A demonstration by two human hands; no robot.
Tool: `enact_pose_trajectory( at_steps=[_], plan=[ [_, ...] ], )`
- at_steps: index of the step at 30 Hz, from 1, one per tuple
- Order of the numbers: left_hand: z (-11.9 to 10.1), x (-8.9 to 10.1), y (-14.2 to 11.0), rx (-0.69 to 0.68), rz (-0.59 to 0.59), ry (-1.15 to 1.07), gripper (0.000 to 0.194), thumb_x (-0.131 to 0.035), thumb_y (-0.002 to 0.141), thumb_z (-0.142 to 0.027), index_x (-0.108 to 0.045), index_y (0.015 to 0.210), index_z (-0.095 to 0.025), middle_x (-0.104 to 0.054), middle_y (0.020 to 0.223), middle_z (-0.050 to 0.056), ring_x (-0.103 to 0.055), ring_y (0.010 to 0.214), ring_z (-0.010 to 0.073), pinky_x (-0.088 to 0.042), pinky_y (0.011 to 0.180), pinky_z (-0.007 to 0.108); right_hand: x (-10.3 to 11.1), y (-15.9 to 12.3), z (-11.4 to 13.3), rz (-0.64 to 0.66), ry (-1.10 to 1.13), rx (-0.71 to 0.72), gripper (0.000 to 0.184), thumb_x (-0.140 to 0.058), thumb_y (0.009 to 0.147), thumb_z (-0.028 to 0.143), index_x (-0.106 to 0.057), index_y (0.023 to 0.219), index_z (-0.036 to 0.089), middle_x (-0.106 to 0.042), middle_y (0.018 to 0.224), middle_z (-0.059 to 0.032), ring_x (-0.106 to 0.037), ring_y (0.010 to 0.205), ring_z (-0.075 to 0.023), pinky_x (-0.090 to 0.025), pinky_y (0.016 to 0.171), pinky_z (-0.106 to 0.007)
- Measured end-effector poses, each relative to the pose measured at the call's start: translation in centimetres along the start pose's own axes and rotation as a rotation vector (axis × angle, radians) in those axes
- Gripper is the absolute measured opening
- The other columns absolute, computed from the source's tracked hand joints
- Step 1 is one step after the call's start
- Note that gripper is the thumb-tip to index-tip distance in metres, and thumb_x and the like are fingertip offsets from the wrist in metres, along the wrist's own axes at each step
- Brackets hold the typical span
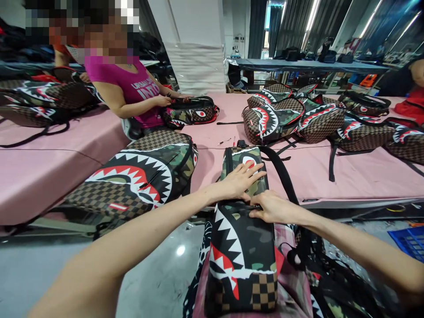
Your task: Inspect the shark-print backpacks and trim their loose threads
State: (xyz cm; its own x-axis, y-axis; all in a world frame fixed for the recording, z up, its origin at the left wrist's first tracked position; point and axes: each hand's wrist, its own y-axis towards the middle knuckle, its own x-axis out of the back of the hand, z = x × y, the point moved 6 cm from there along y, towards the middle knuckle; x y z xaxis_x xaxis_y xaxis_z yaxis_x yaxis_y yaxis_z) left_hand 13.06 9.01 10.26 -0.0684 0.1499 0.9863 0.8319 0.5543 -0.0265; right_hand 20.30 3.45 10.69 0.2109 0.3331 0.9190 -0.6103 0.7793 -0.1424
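A shark-mouth bag [243, 247] in camouflage and brown check lies lengthwise before me, its near part over my lap and its far end on the pink table. It bends at the table's edge. My left hand [239, 182] lies on its far part with fingers spread, beside the printed eye. Just nearer, my right hand [273, 207] has its fingers curled against the bag at the bend, seemingly gripping its material; the fingertips are partly hidden. A black strap [281, 170] arches from the bag's far end down its right side.
A large shark-print backpack [142, 176] lies left on the pink table [318, 176]. Several similar bags [274, 115] are heaped at back right. Across the table, a person in a magenta shirt [139, 92] handles another bag [192, 112]. A blue crate [409, 243] is at right.
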Motion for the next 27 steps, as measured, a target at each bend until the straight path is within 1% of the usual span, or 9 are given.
enact_pose_trajectory(
  at_steps=[7,11,13,15,17,18,20,24,27],
  plan=[
    [-0.7,-1.2,0.4,0.116,-0.142,0.043,0.086,-0.064,0.069,-0.017,-0.016,0.14,-0.021,-0.01,0.151,0.013,-0.005,0.136,0.0334,-0.012,0.105,0.057,-0.9,-1.3,0.8,-0.131,0.344,0.096,0.018,-0.058,0.077,0.022,-0.051,0.062,0.015,-0.045,0.056,0.0056,-0.036,0.051,-0.0073,-0.026,0.05,-0.02],
    [-0.5,0.2,0.1,0.077,-0.222,-0.133,0.078,-0.068,0.065,-0.016,-0.033,0.134,-0.024,-0.02,0.149,0.009,-0.011,0.136,0.0325,-0.016,0.105,0.055,-0.6,-1.9,0.4,-0.216,0.35,0.16,0.014,-0.059,0.078,0.023,-0.053,0.068,0.016,-0.052,0.062,0.0035,-0.042,0.055,-0.0082,-0.029,0.054,-0.02],
    [-0.9,1.9,-1.6,0.099,-0.284,-0.366,0.054,-0.065,0.069,-0.021,-0.049,0.121,-0.023,-0.04,0.139,0.009,-0.03,0.13,0.0285,-0.027,0.103,0.047,-0.3,-2.6,0.3,-0.258,0.323,0.177,0.01,-0.058,0.079,0.023,-0.054,0.072,0.016,-0.055,0.067,0.002,-0.046,0.057,-0.009,-0.03,0.055,-0.021],
    [-1.3,2.4,-4.4,0.292,-0.283,-0.695,0.024,-0.054,0.078,-0.031,-0.061,0.097,-0.018,-0.064,0.107,0.009,-0.058,0.1,0.0219,-0.043,0.086,0.037,-0.2,-3.5,0.3,-0.308,0.276,0.179,0.005,-0.055,0.08,0.019,-0.054,0.075,0.017,-0.055,0.068,0.0016,-0.047,0.057,-0.0092,-0.03,0.053,-0.021],
    [-3.0,-0.3,-7.7,0.582,0.026,-1.083,0.036,-0.046,0.08,-0.048,-0.06,0.073,-0.016,-0.065,0.065,0.006,-0.06,0.058,0.0165,-0.046,0.058,0.029,-0.3,-4.3,0.7,-0.375,0.194,0.181,0.003,-0.052,0.078,0.014,-0.053,0.077,0.017,-0.054,0.068,0.0016,-0.046,0.055,-0.0096,-0.028,0.051,-0.022],
    [-4.3,-2.0,-9.5,0.715,0.192,-1.27,0.044,-0.046,0.077,-0.057,-0.058,0.067,-0.016,-0.061,0.056,0.004,-0.056,0.048,0.0152,-0.043,0.05,0.026,-0.4,-4.6,1.2,-0.406,0.143,0.192,0.005,-0.05,0.077,0.013,-0.052,0.077,0.017,-0.053,0.067,0.0015,-0.045,0.054,-0.0098,-0.026,0.049,-0.023],
    [-6.3,-4.3,-11.8,0.912,0.323,-1.59,0.056,-0.043,0.071,-0.068,-0.058,0.065,-0.015,-0.062,0.057,0.005,-0.057,0.048,0.0142,-0.042,0.047,0.023,-1.2,-5.0,2.6,-0.451,0.015,0.245,0.008,-0.045,0.077,0.012,-0.051,0.075,0.017,-0.051,0.066,0.0012,-0.042,0.05,-0.0102,-0.023,0.046,-0.024],
    [-7.0,-6.9,-12.2,1.063,0.341,-1.895,0.061,-0.043,0.071,-0.069,-0.057,0.053,-0.013,-0.059,0.051,0.006,-0.052,0.044,0.0116,-0.039,0.042,0.021,-3.7,-5.2,6.3,-0.475,-0.238,0.441,0.021,-0.037,0.081,0.009,-0.05,0.068,0.018,-0.05,0.062,-0.0002,-0.042,0.049,-0.0125,-0.024,0.045,-0.027],
    [-6.4,-8.1,-11.8,1.175,0.244,-1.964,0.033,-0.057,0.072,-0.04,-0.058,0.053,-0.013,-0.058,0.047,0.004,-0.051,0.042,0.0112,-0.042,0.044,0.02,-4.9,-5.6,7.4,-0.504,-0.323,0.523,0.024,-0.035,0.083,0.008,-0.053,0.069,0.016,-0.053,0.062,-0.0019,-0.047,0.051,-0.0137,-0.029,0.045,-0.027]
  ],
)
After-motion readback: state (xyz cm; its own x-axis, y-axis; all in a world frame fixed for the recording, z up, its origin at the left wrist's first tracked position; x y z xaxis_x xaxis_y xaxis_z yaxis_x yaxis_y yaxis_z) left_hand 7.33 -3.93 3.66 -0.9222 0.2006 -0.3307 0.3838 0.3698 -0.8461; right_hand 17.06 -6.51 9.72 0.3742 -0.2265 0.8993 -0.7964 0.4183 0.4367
